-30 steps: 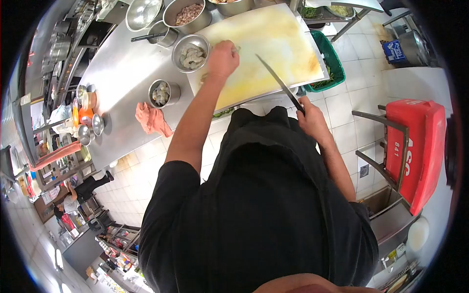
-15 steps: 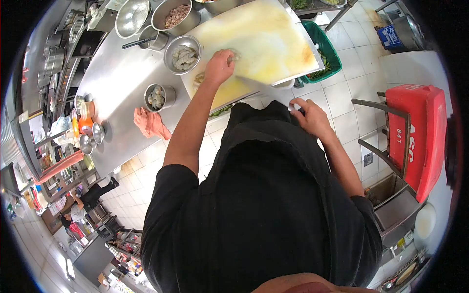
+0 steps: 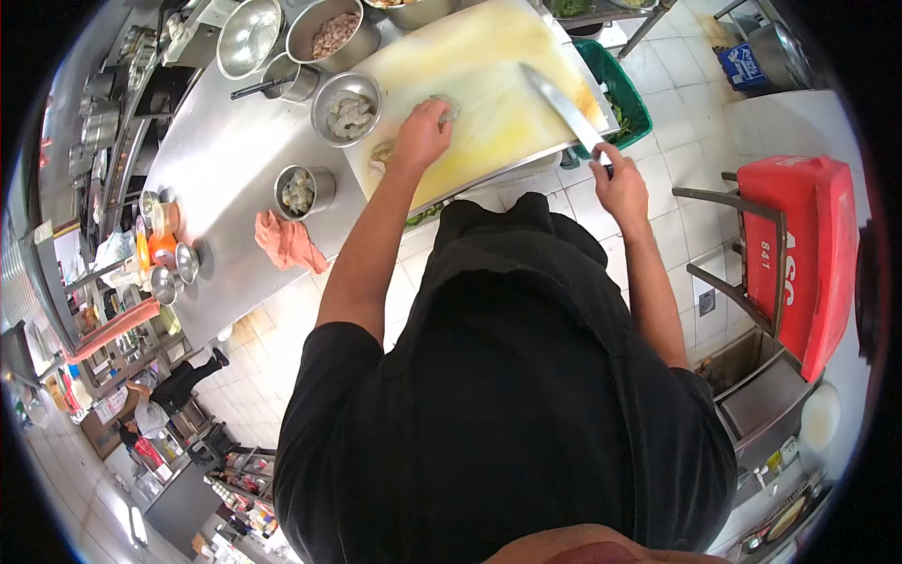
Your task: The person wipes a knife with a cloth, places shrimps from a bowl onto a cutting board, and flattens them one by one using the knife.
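Observation:
On the yellowed cutting board (image 3: 498, 56), the curled fingers of my left hand (image 3: 423, 136) press on a greyish raw shrimp (image 3: 451, 108), partly hidden by them. My right hand (image 3: 622, 190) is closed round the dark handle of a large knife (image 3: 564, 103). The blade points up and to the left over the board's right part, apart from the shrimp. Close to my left wrist, a few more pieces (image 3: 380, 158) that look like shrimp lie at the board's left edge. Peeled shrimp fill a steel bowl (image 3: 319, 132) beside the board.
Left of the board, a steel pot (image 3: 325, 199) with more shrimp and an orange cloth (image 3: 282, 240) rest on the steel counter (image 3: 225, 141). A pot of chopped meat (image 3: 368, 45) stands behind. A green bin (image 3: 631, 94) is at the right. Another person (image 3: 174, 385) is far left.
My right hand has swung the knife up and to the right, so its blade now angles over the board's right side. My left hand stays nearly in place on the shrimp.

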Demonstrator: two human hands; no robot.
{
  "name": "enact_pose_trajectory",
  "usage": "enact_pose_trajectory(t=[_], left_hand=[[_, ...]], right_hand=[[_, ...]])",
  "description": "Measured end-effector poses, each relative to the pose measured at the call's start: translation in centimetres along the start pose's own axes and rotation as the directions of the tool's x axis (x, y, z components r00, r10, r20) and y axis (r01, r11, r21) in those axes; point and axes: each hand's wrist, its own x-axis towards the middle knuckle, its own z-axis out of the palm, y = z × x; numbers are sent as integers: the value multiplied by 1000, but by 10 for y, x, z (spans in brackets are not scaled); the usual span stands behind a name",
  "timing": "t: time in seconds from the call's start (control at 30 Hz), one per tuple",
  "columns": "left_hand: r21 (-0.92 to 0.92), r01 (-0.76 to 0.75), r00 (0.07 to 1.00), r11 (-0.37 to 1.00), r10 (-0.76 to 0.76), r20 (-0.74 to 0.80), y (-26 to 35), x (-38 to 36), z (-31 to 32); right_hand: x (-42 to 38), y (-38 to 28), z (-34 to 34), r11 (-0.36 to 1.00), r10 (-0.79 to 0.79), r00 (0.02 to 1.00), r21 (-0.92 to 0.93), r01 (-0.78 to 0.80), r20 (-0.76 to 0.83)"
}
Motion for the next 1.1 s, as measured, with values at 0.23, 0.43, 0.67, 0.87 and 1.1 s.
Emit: enact_pose_trajectory(t=[0.23, 0.43, 0.67, 0.87, 1.1], left_hand=[[-17, 45, 998, 999, -45, -31, 10, -8, 20], [-48, 207, 973, 977, -211, -95, 31, -17, 32], [-14, 243, 961, 970, -243, -132, 32, -28, 34], [-92, 156, 952, 983, -174, -251, 29, -37, 34], [88, -34, 962, 996, 56, -266, 31, -37, 20]], right_hand=[[10, -11, -22, 889, 168, 979, 447, -100, -115], [8, -42, 5, 317, 404, 915, 938, -138, -2], [17, -55, 14, 42, 491, 865, 989, -142, 104], [6, -39, 7, 165, 320, 895, 912, -375, 310], [-11, -29, 44, 494, -28, 749, 661, -565, 662]])
